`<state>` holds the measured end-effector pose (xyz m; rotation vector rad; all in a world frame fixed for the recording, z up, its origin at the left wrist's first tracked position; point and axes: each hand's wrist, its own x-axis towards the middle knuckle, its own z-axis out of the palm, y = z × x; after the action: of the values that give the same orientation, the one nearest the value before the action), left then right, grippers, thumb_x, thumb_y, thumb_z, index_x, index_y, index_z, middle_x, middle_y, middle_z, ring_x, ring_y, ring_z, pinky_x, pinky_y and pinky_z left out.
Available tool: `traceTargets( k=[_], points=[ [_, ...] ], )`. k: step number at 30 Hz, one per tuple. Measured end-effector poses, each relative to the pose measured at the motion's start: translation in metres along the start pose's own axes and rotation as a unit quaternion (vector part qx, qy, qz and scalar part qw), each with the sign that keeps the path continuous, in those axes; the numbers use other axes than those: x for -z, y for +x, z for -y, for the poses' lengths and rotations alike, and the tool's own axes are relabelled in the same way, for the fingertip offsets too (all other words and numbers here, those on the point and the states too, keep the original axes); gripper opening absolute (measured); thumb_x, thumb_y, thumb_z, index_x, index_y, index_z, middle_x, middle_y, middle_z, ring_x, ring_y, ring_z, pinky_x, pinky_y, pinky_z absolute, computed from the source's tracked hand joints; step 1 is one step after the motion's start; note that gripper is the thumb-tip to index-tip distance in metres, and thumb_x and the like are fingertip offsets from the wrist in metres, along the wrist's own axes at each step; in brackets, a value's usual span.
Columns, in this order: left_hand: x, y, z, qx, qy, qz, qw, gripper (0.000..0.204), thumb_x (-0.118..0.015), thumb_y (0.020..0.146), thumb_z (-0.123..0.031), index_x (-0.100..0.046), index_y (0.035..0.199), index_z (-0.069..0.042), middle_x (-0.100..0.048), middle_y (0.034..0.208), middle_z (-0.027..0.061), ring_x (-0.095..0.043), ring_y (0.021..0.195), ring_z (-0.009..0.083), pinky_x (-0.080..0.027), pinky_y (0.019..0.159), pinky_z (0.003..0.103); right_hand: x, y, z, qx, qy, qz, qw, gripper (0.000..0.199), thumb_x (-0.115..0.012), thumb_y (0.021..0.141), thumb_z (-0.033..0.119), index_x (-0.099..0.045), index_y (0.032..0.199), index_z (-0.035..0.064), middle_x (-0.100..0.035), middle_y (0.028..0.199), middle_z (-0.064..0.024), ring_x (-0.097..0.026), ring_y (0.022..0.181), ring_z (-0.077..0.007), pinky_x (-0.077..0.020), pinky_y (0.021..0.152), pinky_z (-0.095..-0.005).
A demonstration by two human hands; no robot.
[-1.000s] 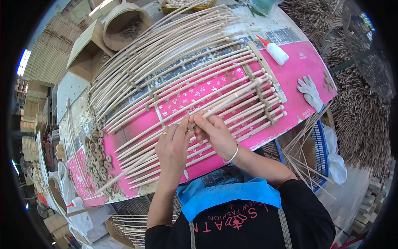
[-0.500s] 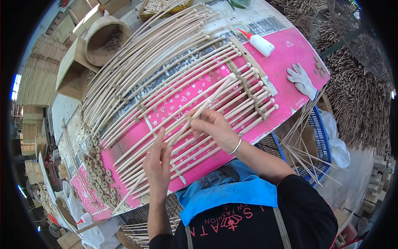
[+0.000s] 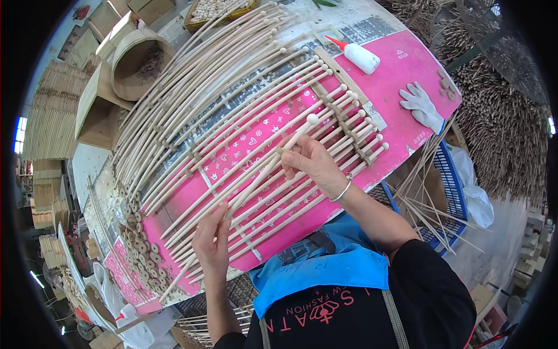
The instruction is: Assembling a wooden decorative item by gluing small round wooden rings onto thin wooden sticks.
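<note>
Wooden ball-tip rod (image 3: 254,186) in R hand (image 3: 318,168), L hand (image 3: 211,239) touching.

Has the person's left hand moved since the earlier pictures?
Yes: the left hand has moved leftward, closer to the pile of wooden rings.

There are two hands (image 3: 314,165), one bracelet (image 3: 344,192), one glove (image 3: 421,109), two red-tipped white bottles (image 3: 361,59), one blue basket (image 3: 456,185), one yellow tray (image 3: 195,28), and dozens each of ball-tipped rods (image 3: 256,184) and wooden rings (image 3: 153,248), too many to count exactly.
</note>
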<state>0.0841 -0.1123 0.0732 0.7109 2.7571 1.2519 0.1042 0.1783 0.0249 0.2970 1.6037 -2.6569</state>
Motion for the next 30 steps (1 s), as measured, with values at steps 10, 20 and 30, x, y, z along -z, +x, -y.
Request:
traceTargets(
  k=[10,20,30],
  points=[
    [-0.003,0.009,-0.002,-0.005,-0.008,0.014,1.000,0.025,-0.071,0.094,0.004,-0.074,0.118,0.000,-0.074,0.098,0.0137,-0.069,0.084,0.0219,-0.054,0.076,0.032,0.009,-0.003,0.000,-0.025,0.009,-0.006,1.000,0.039,-0.073,0.100,0.021,-0.063,0.135,0.0061,-0.067,0.089,0.0008,-0.063,0.072,-0.0050,-0.0523,0.061,-0.0215],
    [-0.013,0.028,-0.008,-0.010,-0.006,0.026,1.000,0.023,-0.071,0.094,0.003,-0.074,0.116,0.001,-0.072,0.093,0.0120,-0.068,0.081,0.0200,-0.053,0.072,0.031,0.016,-0.003,0.003,-0.003,0.018,-0.050,0.999,0.024,-0.072,0.102,0.026,-0.064,0.109,0.0046,-0.066,0.075,0.0001,-0.062,0.061,-0.0065,-0.0481,0.053,-0.0206],
    [-0.081,0.124,0.014,-0.079,-0.005,0.041,0.996,0.019,-0.067,0.097,0.000,-0.074,0.114,-0.001,-0.067,0.096,0.0115,-0.067,0.082,0.0233,-0.053,0.071,0.033,0.032,-0.017,0.013,0.007,-0.005,-0.097,0.995,0.026,-0.063,0.108,0.029,-0.060,0.121,0.0065,-0.067,0.080,-0.0018,-0.062,0.063,-0.0063,-0.0482,0.054,-0.0201]
  ],
)
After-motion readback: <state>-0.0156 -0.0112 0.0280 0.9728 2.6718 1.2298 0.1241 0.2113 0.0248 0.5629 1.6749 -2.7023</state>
